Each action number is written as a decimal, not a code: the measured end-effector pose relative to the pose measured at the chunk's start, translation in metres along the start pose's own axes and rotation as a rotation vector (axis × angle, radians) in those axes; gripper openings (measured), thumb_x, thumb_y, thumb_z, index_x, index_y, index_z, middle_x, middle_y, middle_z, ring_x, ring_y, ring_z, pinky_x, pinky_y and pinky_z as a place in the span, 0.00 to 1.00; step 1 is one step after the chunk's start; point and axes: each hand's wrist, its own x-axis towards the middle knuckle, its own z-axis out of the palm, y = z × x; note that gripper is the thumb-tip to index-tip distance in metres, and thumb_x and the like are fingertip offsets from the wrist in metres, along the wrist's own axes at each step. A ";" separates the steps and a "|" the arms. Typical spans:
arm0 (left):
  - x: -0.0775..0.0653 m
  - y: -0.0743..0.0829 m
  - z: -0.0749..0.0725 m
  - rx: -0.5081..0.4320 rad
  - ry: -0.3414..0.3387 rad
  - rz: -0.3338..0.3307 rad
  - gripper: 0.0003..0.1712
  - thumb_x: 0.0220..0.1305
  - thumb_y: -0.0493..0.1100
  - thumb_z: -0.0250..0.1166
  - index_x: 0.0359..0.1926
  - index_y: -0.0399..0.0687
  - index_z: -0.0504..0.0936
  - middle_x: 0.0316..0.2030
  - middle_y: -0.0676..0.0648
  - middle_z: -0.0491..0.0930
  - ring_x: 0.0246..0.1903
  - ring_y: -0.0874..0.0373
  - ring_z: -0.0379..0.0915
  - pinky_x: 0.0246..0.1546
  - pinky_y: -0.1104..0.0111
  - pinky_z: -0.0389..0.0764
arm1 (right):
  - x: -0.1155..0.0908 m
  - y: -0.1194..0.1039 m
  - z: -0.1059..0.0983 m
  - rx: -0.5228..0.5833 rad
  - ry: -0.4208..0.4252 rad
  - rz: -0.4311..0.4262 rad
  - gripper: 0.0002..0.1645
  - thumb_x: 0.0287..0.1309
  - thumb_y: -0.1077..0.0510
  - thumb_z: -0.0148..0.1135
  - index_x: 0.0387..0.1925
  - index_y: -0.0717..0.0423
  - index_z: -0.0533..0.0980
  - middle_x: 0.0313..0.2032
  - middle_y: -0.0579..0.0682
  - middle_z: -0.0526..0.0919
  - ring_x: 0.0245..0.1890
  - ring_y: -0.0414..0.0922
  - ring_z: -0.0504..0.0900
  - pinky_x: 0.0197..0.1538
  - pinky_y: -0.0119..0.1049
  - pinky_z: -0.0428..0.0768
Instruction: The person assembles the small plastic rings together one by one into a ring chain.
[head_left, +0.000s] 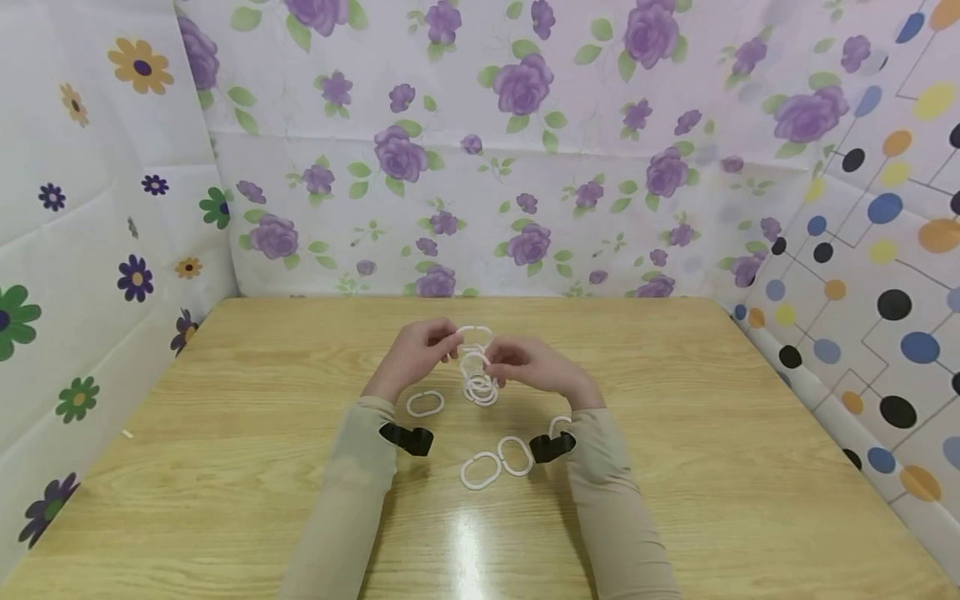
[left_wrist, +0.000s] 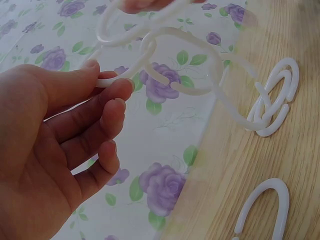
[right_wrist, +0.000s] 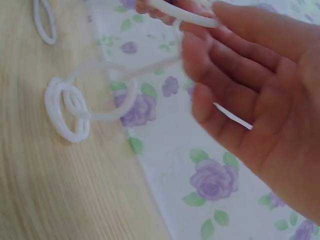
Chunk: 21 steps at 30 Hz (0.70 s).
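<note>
My left hand (head_left: pixel 417 353) pinches a white plastic chain link (left_wrist: pixel 131 71) between thumb and index finger, its other fingers loosely bent. Close by on the right, my right hand (head_left: pixel 534 367) pinches another white link (right_wrist: pixel 186 16) between thumb and fingers. In the left wrist view these two links overlap, and I cannot tell whether they are joined. More joined links (left_wrist: pixel 192 91) hang from the left hand's link. The chain's lower end lies bunched in a small pile (head_left: pixel 480 392) on the table, below and between the hands.
One loose link (head_left: pixel 425 415) lies near my left wrist on the wooden table (head_left: pixel 247 433). Nearer to me lie two more links, a left one (head_left: pixel 474 487) and a right one (head_left: pixel 519 474). Another link (head_left: pixel 560 419) is partly hidden by the right wrist camera. Patterned cloths surround the table.
</note>
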 end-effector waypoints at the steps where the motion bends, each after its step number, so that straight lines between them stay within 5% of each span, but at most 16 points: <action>1: 0.000 0.000 0.000 0.001 0.000 0.001 0.14 0.71 0.46 0.58 0.40 0.39 0.81 0.30 0.40 0.82 0.32 0.48 0.79 0.36 0.66 0.78 | -0.001 0.000 -0.001 0.019 0.043 0.003 0.07 0.67 0.61 0.57 0.41 0.62 0.76 0.32 0.63 0.81 0.30 0.46 0.79 0.37 0.34 0.77; 8: 0.001 -0.002 0.002 -0.003 0.001 0.015 0.12 0.70 0.44 0.58 0.39 0.40 0.81 0.28 0.43 0.82 0.29 0.57 0.76 0.35 0.68 0.78 | 0.000 -0.004 -0.008 0.080 0.254 0.017 0.06 0.66 0.60 0.58 0.40 0.61 0.74 0.25 0.54 0.78 0.24 0.43 0.77 0.29 0.32 0.73; 21: 0.002 -0.003 0.008 0.027 -0.052 0.046 0.08 0.68 0.44 0.61 0.40 0.44 0.81 0.31 0.45 0.81 0.30 0.58 0.75 0.34 0.69 0.78 | -0.001 -0.003 -0.004 0.107 0.272 -0.004 0.07 0.65 0.61 0.59 0.39 0.63 0.73 0.25 0.53 0.78 0.25 0.42 0.77 0.30 0.30 0.73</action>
